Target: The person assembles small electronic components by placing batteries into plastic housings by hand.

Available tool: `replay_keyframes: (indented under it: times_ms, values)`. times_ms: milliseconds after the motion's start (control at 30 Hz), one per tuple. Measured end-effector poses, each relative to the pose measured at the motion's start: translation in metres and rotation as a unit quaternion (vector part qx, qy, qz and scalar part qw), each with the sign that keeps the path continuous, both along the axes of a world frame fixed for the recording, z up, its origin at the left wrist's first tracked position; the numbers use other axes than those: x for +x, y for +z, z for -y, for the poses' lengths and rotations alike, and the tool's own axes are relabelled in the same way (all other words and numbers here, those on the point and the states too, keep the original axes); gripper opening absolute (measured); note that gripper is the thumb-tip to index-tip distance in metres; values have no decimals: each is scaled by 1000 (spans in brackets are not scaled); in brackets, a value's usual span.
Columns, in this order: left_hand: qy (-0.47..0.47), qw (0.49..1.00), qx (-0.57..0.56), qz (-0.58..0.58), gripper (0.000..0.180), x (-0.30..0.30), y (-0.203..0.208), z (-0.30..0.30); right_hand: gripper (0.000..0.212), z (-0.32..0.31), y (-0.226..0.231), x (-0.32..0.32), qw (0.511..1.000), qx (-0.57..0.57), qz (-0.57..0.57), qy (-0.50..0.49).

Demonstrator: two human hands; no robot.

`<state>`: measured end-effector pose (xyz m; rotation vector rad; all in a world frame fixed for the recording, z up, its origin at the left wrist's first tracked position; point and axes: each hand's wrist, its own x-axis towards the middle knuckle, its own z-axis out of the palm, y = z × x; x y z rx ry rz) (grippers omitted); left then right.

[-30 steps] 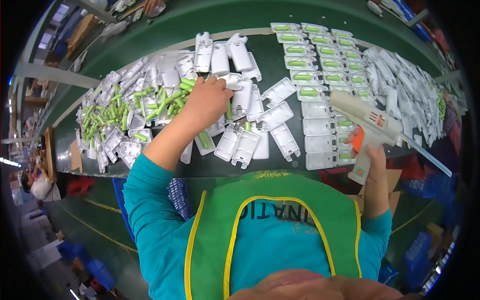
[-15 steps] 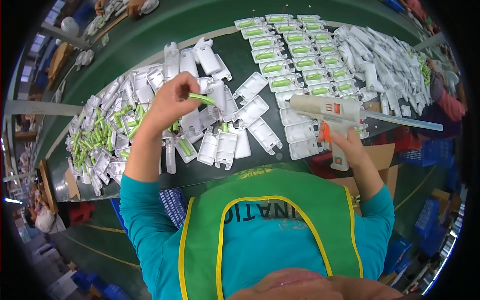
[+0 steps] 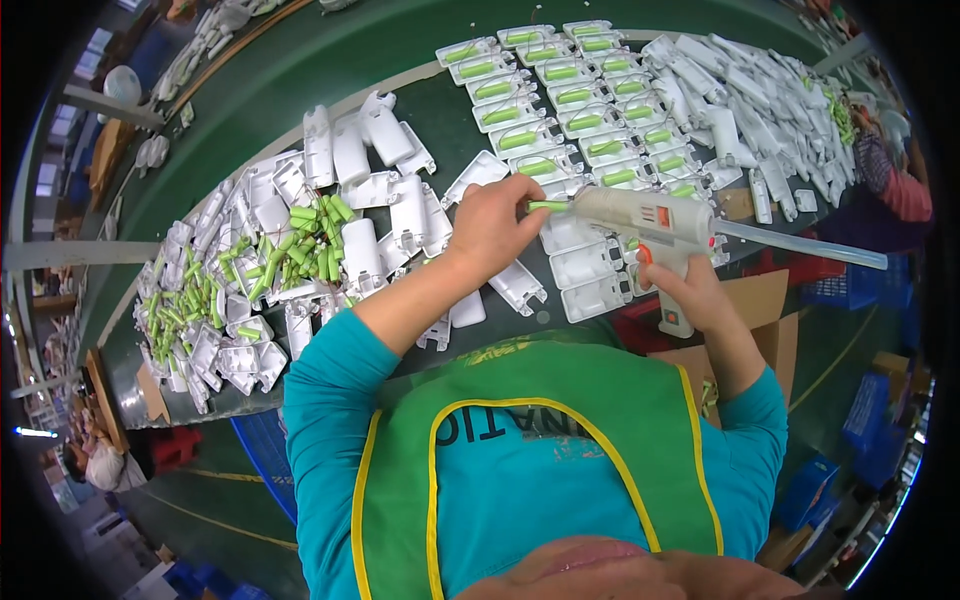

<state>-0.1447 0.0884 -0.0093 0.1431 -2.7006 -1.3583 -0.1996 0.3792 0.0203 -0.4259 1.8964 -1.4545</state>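
Over the dark green desk point(image 3: 448, 140), the left grip point(image 3: 492, 226) pinches a small green tube point(image 3: 548, 205) sideways, its free end pointing right, to the front of the off-white plastic glue gun point(image 3: 640, 215) the right grip point(image 3: 697, 292) holds, maybe touching, I cannot tell.

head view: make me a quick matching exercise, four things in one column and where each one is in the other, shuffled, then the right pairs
1. off-white plastic glue gun
2. thin green cylinder
3. long translucent rod
4. green cloth vest with yellow trim

A. sticking out of the glue gun's back end
B. worn over a teal cloth shirt
C. in the right hand
D. in the left hand

Right pairs: 1-C, 2-D, 3-A, 4-B
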Motion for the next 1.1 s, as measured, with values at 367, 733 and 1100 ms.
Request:
replay_keyframes:
  times_ms: [367, 733, 1100]
  values:
    - [-8, 966, -221, -137, 17, -25, -27, -17, 52, -9, 8, 2, 995, -73, 67, -24]
    - [-11, 964, -232, -132, 14, -29, -27, -15, 50, -7, 4, 0, 998, -52, 35, -16]
    - [-2, 958, -249, -140, 16, -36, -35, -21, 40, -4, -1, 0, 997, -64, 30, -27]
